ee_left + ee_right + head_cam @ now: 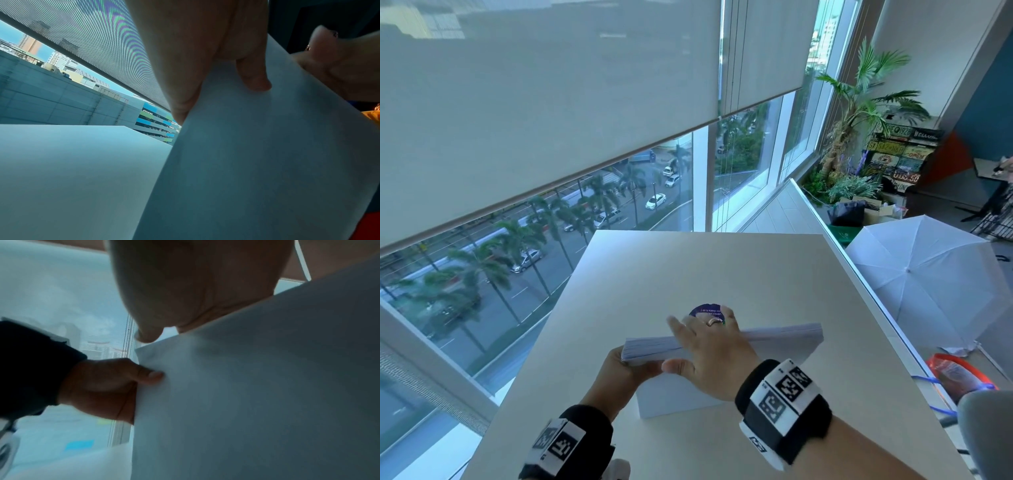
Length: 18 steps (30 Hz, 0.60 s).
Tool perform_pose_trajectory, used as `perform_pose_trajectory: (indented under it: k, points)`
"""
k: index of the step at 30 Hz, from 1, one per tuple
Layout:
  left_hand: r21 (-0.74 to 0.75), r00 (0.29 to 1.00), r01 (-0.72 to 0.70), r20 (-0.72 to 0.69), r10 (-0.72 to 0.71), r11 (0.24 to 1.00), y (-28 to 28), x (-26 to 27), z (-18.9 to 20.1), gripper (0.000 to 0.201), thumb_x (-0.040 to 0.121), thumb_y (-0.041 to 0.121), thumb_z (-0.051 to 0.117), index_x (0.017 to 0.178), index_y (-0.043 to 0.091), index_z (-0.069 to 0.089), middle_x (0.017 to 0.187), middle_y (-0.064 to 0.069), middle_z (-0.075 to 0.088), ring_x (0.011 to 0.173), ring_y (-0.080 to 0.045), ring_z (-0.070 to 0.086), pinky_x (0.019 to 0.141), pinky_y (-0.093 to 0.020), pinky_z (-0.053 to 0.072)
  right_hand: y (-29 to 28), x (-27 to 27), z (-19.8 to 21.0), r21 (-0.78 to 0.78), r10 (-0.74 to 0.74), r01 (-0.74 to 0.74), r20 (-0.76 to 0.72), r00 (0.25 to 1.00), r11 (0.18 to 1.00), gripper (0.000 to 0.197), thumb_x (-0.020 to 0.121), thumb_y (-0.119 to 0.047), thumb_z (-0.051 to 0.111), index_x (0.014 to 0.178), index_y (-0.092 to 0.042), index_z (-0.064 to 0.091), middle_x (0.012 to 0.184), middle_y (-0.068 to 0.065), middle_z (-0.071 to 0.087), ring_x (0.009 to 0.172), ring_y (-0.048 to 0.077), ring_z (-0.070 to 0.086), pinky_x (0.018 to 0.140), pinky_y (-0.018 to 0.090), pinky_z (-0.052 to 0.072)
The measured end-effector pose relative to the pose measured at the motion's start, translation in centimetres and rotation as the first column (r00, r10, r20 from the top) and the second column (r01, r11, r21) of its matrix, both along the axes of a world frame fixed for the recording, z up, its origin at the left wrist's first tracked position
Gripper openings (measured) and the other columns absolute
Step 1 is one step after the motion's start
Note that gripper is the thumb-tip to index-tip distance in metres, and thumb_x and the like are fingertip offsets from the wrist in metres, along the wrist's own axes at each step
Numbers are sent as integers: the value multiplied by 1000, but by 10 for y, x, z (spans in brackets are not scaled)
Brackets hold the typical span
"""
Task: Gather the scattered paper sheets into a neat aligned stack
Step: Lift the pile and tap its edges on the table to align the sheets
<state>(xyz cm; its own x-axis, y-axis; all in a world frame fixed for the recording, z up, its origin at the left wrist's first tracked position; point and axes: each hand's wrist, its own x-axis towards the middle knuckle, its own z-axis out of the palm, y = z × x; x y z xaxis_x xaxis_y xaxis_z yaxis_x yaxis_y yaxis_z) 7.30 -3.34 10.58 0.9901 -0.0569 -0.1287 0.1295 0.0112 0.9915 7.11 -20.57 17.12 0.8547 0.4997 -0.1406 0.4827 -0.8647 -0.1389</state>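
Note:
A thick stack of white paper sheets stands tilted on its long edge on the pale table. My left hand grips the stack's left end, thumb on the near face. My right hand, wearing a ring, lies over the top edge with its fingers down the far side and its thumb on the near side. In the left wrist view the paper stack fills the right half, my left hand's thumb pressed on it. In the right wrist view my right palm sits on the sheets.
A round purple sticker lies on the table just behind the stack. A window with a lowered blind is ahead and to the left. Off the table's right edge stand an open white umbrella and potted plants.

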Motion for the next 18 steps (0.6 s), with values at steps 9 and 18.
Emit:
perform_pose_trajectory:
  k: [9, 18]
  points:
    - [-23, 1000, -21, 18, 22, 1000, -1, -1, -2, 20, 61, 6, 72, 81, 3, 70, 62, 5, 74, 60, -3, 67, 56, -11, 51, -26, 5, 8, 3, -149, 149, 34, 988, 989, 57, 77, -64, 47, 115, -20, 48, 109, 8, 65, 101, 27, 57, 98, 39, 37]
    - [-80, 995, -92, 18, 94, 993, -2, 3, -6, 25, 55, 10, 72, 80, 8, 70, 65, 5, 75, 60, -6, 67, 56, -14, 53, -146, 6, -12, 618, -510, 637, -403, 760, 460, 41, 57, -12, 83, 42, -15, 45, 46, -6, 38, 48, 11, 37, 53, 25, 24]
